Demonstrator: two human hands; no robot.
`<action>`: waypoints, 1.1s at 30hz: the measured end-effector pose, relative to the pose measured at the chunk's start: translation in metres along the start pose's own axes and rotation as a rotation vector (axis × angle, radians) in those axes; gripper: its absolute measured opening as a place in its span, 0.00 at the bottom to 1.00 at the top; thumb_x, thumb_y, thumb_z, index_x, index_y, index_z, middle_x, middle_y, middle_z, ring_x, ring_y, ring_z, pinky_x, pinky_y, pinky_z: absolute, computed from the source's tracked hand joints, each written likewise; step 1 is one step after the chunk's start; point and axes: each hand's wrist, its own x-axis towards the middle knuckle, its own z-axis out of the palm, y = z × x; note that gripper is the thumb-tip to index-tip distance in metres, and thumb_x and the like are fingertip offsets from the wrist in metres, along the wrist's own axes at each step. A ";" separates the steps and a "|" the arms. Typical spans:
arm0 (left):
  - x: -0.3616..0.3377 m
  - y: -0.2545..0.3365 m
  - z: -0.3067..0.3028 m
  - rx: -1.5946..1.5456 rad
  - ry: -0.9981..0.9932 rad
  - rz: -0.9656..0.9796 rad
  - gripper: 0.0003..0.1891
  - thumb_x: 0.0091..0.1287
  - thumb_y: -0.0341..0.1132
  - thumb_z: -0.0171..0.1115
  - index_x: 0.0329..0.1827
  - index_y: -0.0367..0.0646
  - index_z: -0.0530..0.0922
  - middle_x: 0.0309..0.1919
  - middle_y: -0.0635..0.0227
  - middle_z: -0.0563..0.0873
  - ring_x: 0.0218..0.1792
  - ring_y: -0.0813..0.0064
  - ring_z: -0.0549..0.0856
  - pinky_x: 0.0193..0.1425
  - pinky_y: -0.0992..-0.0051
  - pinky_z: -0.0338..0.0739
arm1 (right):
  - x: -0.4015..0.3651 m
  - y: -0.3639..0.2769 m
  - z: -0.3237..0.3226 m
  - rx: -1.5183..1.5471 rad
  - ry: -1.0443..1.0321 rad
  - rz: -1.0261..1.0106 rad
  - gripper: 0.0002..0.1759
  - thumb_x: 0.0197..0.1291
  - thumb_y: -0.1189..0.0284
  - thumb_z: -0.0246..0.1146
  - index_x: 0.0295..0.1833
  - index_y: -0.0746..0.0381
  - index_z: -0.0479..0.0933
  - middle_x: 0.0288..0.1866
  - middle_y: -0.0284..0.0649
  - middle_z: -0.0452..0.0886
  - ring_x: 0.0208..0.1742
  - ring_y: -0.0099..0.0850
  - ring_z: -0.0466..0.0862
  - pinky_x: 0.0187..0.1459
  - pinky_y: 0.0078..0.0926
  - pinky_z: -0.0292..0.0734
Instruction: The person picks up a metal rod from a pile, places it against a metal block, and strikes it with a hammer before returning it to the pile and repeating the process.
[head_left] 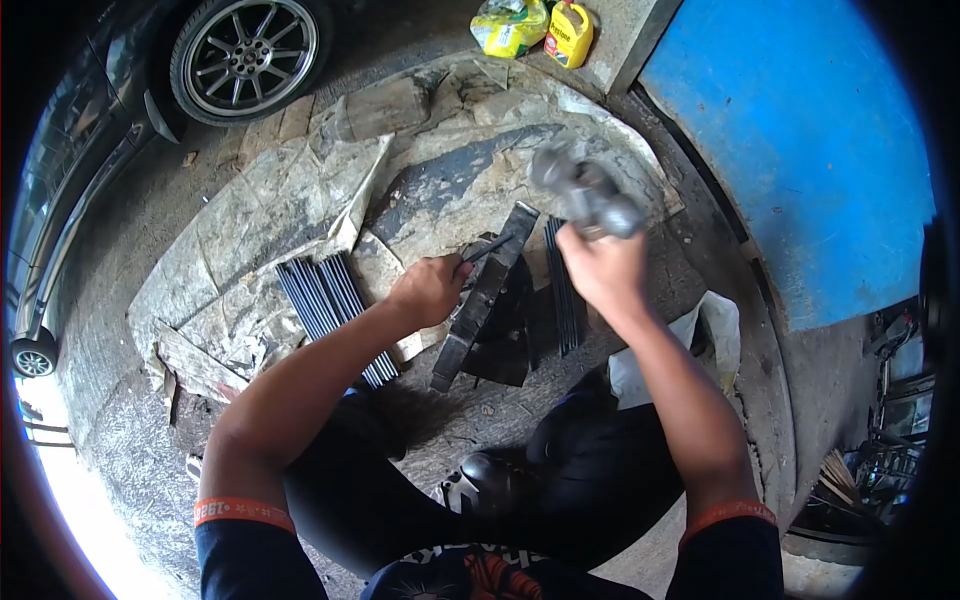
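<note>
My left hand (428, 290) is closed around a thin dark metal rod (490, 247), whose far end lies over the top of a heavy steel bar (470, 325). That bar runs slanted between my knees like an anvil. Raised to the right of it, my right hand (605, 268) grips a hammer (590, 190) with a thick metal head, smeared by motion. Its handle is mostly hidden in my fist. Left of the bar, under my left forearm, lies a bundle of dark rods (322, 295). Several more rods (563, 290) lie to the right of the bar.
Worn sheeting (250, 215) covers the ground ahead. A parked car's wheel (245, 60) stands at the upper left. A yellow jug (569, 35) and a yellow bag (508, 27) sit at the top. A blue panel (800, 150) borders the right, with clutter (870, 490) below it.
</note>
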 end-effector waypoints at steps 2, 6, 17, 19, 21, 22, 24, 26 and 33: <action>0.002 -0.001 0.003 0.000 0.006 -0.024 0.18 0.73 0.45 0.47 0.42 0.37 0.77 0.33 0.44 0.82 0.41 0.43 0.81 0.46 0.53 0.74 | 0.004 -0.001 0.000 0.083 0.110 -0.217 0.08 0.49 0.79 0.66 0.37 0.66 0.79 0.28 0.39 0.83 0.30 0.27 0.83 0.33 0.27 0.77; -0.009 0.010 -0.013 -0.050 0.039 0.007 0.19 0.73 0.45 0.48 0.38 0.36 0.78 0.32 0.45 0.83 0.40 0.42 0.81 0.46 0.54 0.74 | -0.005 0.053 0.011 -0.664 -0.325 0.289 0.11 0.45 0.70 0.65 0.32 0.68 0.79 0.35 0.55 0.83 0.41 0.49 0.85 0.42 0.38 0.80; 0.001 0.000 -0.010 -0.065 -0.001 0.067 0.18 0.74 0.45 0.46 0.42 0.36 0.74 0.33 0.45 0.82 0.42 0.44 0.81 0.45 0.55 0.72 | -0.014 0.058 -0.018 0.018 -0.292 0.401 0.07 0.44 0.77 0.65 0.31 0.67 0.76 0.21 0.35 0.77 0.24 0.28 0.79 0.30 0.32 0.75; 0.000 0.000 -0.006 -0.046 -0.033 0.033 0.19 0.74 0.45 0.46 0.42 0.36 0.74 0.33 0.45 0.82 0.42 0.44 0.81 0.46 0.55 0.72 | -0.014 0.036 -0.016 -0.035 -0.269 0.320 0.08 0.44 0.76 0.65 0.32 0.67 0.76 0.22 0.35 0.78 0.26 0.27 0.79 0.32 0.32 0.75; 0.002 0.003 -0.010 -0.018 -0.055 -0.004 0.19 0.74 0.46 0.45 0.41 0.36 0.76 0.33 0.45 0.82 0.43 0.44 0.81 0.47 0.54 0.72 | -0.011 0.030 -0.011 -0.037 -0.172 0.112 0.09 0.46 0.76 0.65 0.34 0.67 0.77 0.23 0.36 0.79 0.27 0.23 0.80 0.31 0.29 0.75; 0.002 0.005 -0.012 -0.020 -0.056 -0.007 0.19 0.74 0.46 0.45 0.41 0.36 0.76 0.33 0.45 0.82 0.43 0.44 0.81 0.47 0.54 0.72 | -0.008 0.016 -0.012 -0.037 -0.176 0.113 0.09 0.46 0.76 0.65 0.34 0.67 0.77 0.23 0.36 0.79 0.27 0.23 0.80 0.31 0.29 0.75; 0.001 0.005 -0.010 -0.008 -0.052 -0.010 0.20 0.74 0.46 0.45 0.41 0.36 0.76 0.34 0.44 0.82 0.44 0.44 0.81 0.48 0.53 0.72 | -0.004 -0.020 -0.022 0.174 -0.057 -0.001 0.09 0.47 0.79 0.64 0.37 0.67 0.77 0.23 0.35 0.78 0.25 0.21 0.78 0.28 0.27 0.74; 0.003 0.002 -0.008 0.000 -0.041 0.005 0.20 0.74 0.46 0.45 0.40 0.35 0.76 0.34 0.44 0.82 0.44 0.44 0.81 0.48 0.53 0.72 | 0.000 -0.024 -0.020 0.146 0.029 -0.256 0.09 0.48 0.80 0.63 0.38 0.66 0.77 0.22 0.35 0.77 0.21 0.21 0.75 0.25 0.26 0.72; 0.009 0.001 0.011 0.114 -0.001 0.057 0.20 0.73 0.44 0.46 0.39 0.35 0.78 0.36 0.42 0.82 0.44 0.43 0.81 0.49 0.53 0.75 | -0.001 0.057 0.005 -0.512 -0.365 0.219 0.15 0.43 0.68 0.67 0.38 0.65 0.80 0.34 0.54 0.83 0.42 0.50 0.84 0.44 0.40 0.79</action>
